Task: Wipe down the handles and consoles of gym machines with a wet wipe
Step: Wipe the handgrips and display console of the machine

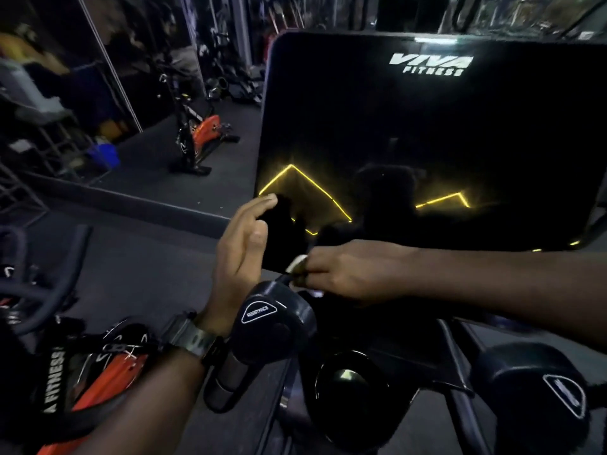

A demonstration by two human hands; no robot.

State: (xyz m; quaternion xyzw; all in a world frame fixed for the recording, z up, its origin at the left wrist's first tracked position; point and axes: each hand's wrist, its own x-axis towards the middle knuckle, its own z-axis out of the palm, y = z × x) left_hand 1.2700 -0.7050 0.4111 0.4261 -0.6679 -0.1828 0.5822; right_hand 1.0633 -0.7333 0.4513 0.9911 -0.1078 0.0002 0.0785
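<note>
A large black console screen [427, 133] marked VIVA FITNESS fills the upper right, with yellow lines glowing on its lower part. My left hand [241, 247] is raised with straight fingers at the screen's lower left edge. My right hand [341, 274] reaches in from the right below the screen's bottom edge and pinches a small white wet wipe [296, 264]. Just under both hands sits a black handle knob [274, 320] labelled RESISTANCE. A second labelled knob [538, 395] is at the lower right.
A black cup holder [351, 385] lies between the two knobs. An orange and black exercise bike [200, 139] stands on the dark floor at the back left, another orange bike [98, 372] is close at my lower left. A mirror wall and shelves line the left.
</note>
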